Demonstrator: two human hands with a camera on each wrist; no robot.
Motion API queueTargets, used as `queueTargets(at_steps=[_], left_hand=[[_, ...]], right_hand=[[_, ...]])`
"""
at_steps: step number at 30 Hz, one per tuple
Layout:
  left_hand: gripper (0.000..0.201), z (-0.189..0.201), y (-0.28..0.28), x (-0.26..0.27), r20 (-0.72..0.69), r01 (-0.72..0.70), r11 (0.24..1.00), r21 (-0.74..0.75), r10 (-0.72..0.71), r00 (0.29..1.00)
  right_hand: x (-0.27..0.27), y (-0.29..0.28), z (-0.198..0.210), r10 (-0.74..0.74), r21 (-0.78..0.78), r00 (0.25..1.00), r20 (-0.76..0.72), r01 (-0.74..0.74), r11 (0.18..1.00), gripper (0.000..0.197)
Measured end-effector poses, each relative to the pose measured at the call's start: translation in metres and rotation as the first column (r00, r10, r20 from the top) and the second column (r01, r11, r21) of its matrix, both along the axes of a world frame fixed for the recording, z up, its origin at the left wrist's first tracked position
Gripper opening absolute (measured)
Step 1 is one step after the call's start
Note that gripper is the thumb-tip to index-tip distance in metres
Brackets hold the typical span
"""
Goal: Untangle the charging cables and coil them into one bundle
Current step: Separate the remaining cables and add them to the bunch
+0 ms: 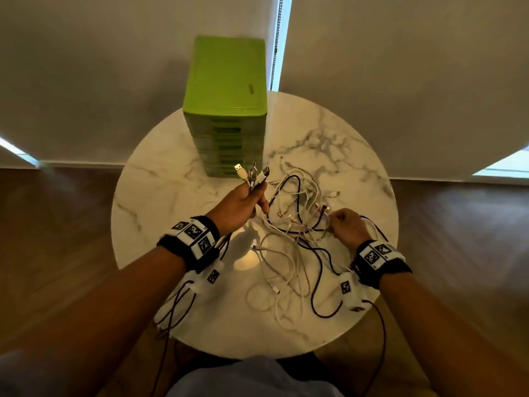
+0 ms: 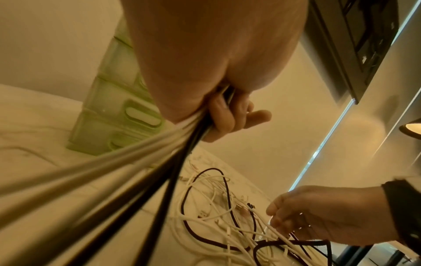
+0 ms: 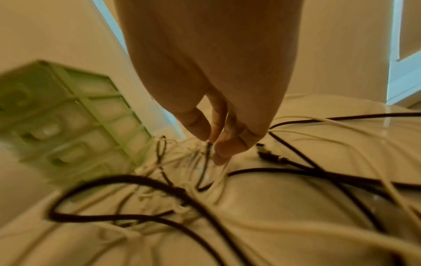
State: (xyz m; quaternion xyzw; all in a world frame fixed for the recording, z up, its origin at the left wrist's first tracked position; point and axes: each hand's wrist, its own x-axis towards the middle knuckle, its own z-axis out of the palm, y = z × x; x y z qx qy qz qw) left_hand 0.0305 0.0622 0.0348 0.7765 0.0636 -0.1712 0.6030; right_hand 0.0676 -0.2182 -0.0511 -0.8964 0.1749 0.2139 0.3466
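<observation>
Item, left of centre: left hand [image 1: 242, 202], raised above the round marble table [image 1: 160, 196], fingers curled round a gathered bunch of cable ends [image 1: 252, 174]. The USB plugs stand up out of the fist, white and dark together; the same cables trail down from the hand toward the near table edge.

Item, far centre: green drawer unit [image 1: 226, 110], upright on the table's far side, just behind the held plugs.

Item, centre: tangle of charging cables [image 1: 297, 224], white and dark strands, loose on the tabletop between the two hands and spreading toward the near edge. Several plug ends lie scattered within it.

Item, right: right hand [image 1: 347, 227], low over the right side of the tangle, fingertips [image 3: 222, 144] pinched on thin strands; exactly which cable cannot be told.
</observation>
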Motion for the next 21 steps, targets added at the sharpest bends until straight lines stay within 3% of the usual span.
queueTargets(at_steps=[6, 12, 14, 17, 19, 21], left_hand=[[0.039, -0.02, -0.031, 0.014, -0.057, -0.064, 0.998, 0.015, 0.065, 0.996], [0.042, -0.026, -0.044, 0.019, -0.074, -0.068, 0.996, 0.053, 0.071, 0.995], [0.044, -0.028, -0.045, 0.021, -0.086, -0.082, 0.995, 0.053, 0.087, 0.993], [0.045, -0.03, -0.046, 0.024, -0.119, -0.121, 0.993, 0.019, 0.122, 0.985], [0.043, -0.028, -0.048, 0.026, -0.135, -0.144, 0.989, -0.017, 0.14, 0.981], [0.043, -0.024, -0.05, 0.028, -0.143, -0.165, 0.984, -0.07, 0.153, 0.978]], right_hand=[[0.027, -0.002, -0.009, 0.167, -0.11, 0.981, -0.102, -0.178, 0.978, 0.039], [0.05, -0.006, 0.002, 0.289, -0.115, 0.947, -0.143, -0.306, 0.945, 0.031], [0.061, -0.013, 0.011, 0.205, -0.05, 0.976, -0.074, -0.209, 0.977, 0.029], [0.077, -0.016, 0.027, 0.09, 0.099, 0.984, 0.153, -0.106, 0.989, 0.022], [0.083, -0.012, 0.042, 0.027, 0.246, 0.96, 0.279, -0.098, 0.964, 0.012], [0.087, -0.004, 0.062, -0.024, 0.446, 0.941, 0.338, -0.138, 0.884, 0.009]])
